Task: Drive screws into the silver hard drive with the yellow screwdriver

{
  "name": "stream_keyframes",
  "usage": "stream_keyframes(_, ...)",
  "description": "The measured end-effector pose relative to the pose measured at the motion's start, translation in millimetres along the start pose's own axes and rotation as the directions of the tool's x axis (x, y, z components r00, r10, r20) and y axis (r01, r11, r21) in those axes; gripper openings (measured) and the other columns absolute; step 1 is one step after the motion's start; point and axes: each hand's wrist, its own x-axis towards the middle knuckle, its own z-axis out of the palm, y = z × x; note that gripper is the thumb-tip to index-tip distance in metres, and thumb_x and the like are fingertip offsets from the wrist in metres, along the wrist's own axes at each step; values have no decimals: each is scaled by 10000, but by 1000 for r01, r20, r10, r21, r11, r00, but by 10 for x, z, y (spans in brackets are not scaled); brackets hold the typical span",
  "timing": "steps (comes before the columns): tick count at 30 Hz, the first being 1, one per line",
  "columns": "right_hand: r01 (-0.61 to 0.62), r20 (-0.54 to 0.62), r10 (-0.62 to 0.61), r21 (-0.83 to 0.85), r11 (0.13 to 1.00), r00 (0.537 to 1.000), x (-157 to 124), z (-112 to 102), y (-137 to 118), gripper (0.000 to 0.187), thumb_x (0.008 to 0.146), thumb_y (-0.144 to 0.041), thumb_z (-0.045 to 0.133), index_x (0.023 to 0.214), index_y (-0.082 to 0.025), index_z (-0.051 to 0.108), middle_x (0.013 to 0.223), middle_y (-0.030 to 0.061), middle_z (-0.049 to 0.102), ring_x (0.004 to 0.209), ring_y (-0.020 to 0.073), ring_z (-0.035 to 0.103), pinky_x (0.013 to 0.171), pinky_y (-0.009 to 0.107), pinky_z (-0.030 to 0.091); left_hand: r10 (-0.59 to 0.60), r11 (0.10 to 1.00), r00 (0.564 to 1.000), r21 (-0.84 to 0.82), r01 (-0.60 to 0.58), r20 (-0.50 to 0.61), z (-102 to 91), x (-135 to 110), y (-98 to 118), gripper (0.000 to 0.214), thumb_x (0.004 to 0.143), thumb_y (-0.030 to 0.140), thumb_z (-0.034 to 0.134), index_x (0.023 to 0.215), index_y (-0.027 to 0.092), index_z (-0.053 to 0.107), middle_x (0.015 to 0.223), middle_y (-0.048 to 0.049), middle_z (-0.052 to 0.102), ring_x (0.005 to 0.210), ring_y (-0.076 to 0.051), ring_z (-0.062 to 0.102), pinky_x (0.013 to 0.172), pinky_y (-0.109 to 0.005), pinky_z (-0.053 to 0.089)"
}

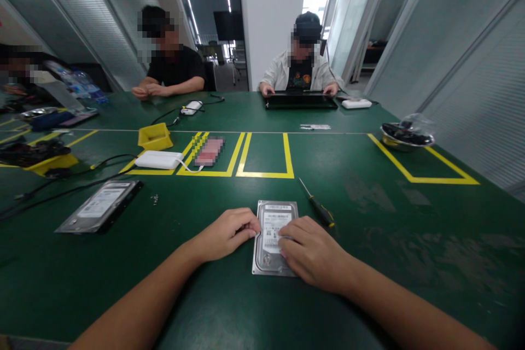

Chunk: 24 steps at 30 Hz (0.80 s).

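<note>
The drive [266,260] is a silver, rectangular metal unit, white printed label [271,220] facing up, on the green tabletop [221,306]. Left hand [232,234]: grip curled at left edge. Right hand [309,251]: grip bent over right side. Whether either clamps cannot be determined.

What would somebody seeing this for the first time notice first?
Probably the silver hard drive lying at the front middle of the green table, with the left hand at its left edge and the right hand over its right side. Next might come the bright yellow outlines on the tabletop beyond it, and the screwdriver lying to the drive's right.
</note>
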Motion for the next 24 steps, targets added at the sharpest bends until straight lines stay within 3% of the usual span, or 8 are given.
stream_keyframes(11, -10, 17, 10, -7, 1000, 1000, -10, 22, 7, 168, 950, -170, 461, 945, -133, 624, 1031, 88, 615, 948, 209, 516, 839, 372, 386, -4, 999, 1000, -46, 5, 12, -11, 13, -27, 110, 938, 197, 566, 944, 180, 675, 885, -12, 638, 783, -115, 590, 720, -224, 435)
stream_keyframes(19, -12, 34, 12, 0, 1000, 999, -35, 20, 15, 172, 961, -182, 445, 957, -134, 611, 1060, 85, 607, 963, 216, 511, 849, 380, 385, 17, 999, 1000, -39, -16, 15, -15, 12, -32, 150, 965, 217, 529, 964, 183, 675, 933, -23, 659, 855, -130, 614, 794, -248, 443)
stream_keyframes(24, -15, 43, 15, 3, 1000, 999, -24, 15, 12, 169, 960, -182, 444, 965, -134, 606, 1063, 85, 605, 964, 217, 511, 851, 381, 385, -12, 999, 1000, -36, 12, -4, 0, 9, -27, 121, 943, 203, 554, 941, 181, 673, 886, -9, 646, 773, -111, 587, 722, -227, 429)
